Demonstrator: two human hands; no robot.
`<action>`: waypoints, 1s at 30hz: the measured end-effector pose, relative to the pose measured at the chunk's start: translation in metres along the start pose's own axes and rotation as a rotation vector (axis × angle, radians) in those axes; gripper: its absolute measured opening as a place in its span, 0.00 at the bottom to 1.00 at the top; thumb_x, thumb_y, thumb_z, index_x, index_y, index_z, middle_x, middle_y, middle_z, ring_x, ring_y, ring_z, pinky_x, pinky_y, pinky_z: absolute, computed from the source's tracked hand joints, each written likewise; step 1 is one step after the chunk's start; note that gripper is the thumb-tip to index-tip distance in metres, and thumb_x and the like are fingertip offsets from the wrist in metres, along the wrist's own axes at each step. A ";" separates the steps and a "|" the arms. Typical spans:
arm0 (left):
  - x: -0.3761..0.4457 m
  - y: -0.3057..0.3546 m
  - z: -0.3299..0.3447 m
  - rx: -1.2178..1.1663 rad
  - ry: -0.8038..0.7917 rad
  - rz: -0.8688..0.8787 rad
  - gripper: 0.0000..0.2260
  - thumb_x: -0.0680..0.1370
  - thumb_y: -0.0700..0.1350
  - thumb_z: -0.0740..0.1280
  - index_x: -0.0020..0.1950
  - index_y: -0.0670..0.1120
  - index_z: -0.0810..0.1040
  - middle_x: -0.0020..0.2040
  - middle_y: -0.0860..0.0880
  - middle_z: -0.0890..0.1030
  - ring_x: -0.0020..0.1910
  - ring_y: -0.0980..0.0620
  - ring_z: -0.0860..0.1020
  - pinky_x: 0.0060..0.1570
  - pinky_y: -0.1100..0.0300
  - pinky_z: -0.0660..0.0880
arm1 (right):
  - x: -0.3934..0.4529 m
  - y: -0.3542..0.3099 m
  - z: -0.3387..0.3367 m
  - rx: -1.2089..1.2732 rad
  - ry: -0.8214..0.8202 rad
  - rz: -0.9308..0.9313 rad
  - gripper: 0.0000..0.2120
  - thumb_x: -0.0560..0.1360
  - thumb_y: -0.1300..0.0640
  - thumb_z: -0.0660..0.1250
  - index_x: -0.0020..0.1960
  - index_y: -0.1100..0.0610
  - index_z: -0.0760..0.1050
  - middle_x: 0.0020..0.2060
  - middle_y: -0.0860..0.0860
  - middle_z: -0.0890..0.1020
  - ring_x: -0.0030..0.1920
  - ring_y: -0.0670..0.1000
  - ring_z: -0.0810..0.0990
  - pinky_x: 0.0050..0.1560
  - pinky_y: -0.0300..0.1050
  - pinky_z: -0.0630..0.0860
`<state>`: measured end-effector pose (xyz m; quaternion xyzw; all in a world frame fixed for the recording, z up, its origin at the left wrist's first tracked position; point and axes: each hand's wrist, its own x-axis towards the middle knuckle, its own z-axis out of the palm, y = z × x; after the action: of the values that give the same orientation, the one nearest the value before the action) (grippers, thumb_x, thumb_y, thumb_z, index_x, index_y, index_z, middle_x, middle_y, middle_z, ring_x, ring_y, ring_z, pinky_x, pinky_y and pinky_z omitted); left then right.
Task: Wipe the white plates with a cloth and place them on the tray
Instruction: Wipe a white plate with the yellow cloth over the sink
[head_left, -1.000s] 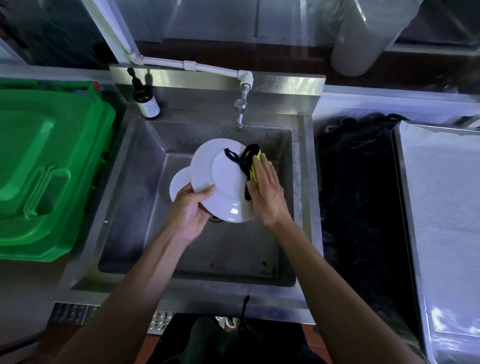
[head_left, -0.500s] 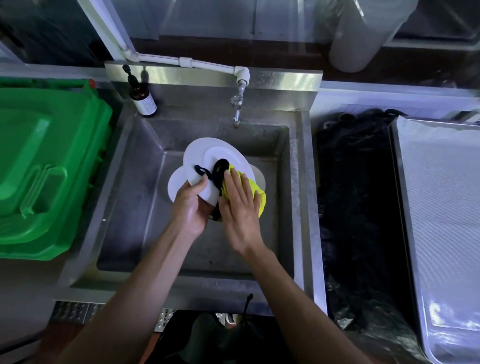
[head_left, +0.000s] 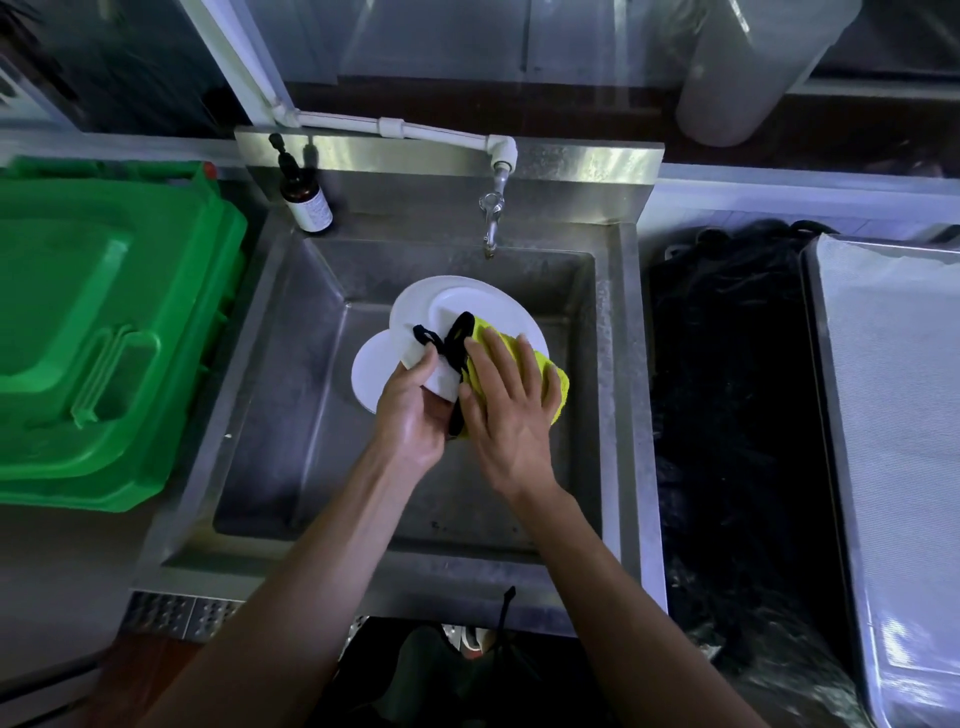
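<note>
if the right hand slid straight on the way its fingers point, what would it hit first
Probably the back wall of the sink, below the tap, once the right hand leaves the yellow cloth and plate; depth is unclear.

Steel sink (head_left: 291, 415), tap (head_left: 491, 218), brown bottle (head_left: 306, 200), green bin (head_left: 104, 332)

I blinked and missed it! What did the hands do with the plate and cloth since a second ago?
The right hand slid the yellow cloth from the plate's right edge toward its middle, fingers flat on it. The left hand kept gripping the plate's near rim. The second plate stayed in the sink.
</note>
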<state>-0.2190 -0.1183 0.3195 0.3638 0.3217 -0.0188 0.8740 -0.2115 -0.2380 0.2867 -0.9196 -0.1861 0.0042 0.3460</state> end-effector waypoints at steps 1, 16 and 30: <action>0.000 0.000 0.000 0.009 0.000 -0.005 0.19 0.86 0.49 0.59 0.76 0.45 0.72 0.71 0.42 0.77 0.69 0.42 0.77 0.69 0.43 0.72 | -0.001 -0.002 0.001 -0.007 0.002 -0.008 0.22 0.85 0.48 0.53 0.78 0.48 0.63 0.80 0.45 0.60 0.81 0.53 0.49 0.76 0.67 0.48; 0.002 0.000 -0.012 0.059 -0.101 0.005 0.20 0.82 0.42 0.64 0.74 0.40 0.72 0.68 0.38 0.78 0.67 0.37 0.78 0.59 0.44 0.80 | 0.009 0.021 -0.004 0.213 -0.023 0.266 0.22 0.86 0.49 0.53 0.79 0.47 0.59 0.81 0.45 0.55 0.80 0.51 0.47 0.78 0.59 0.49; 0.001 0.014 -0.041 0.142 -0.279 -0.045 0.14 0.78 0.39 0.68 0.62 0.48 0.85 0.64 0.44 0.82 0.61 0.43 0.82 0.47 0.49 0.83 | 0.060 0.059 -0.029 0.363 0.011 0.281 0.25 0.85 0.49 0.53 0.80 0.50 0.57 0.79 0.47 0.60 0.79 0.49 0.58 0.77 0.51 0.58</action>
<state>-0.2370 -0.0811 0.3063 0.4113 0.2030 -0.1115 0.8816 -0.1321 -0.2761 0.2782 -0.8590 -0.0506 0.0805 0.5030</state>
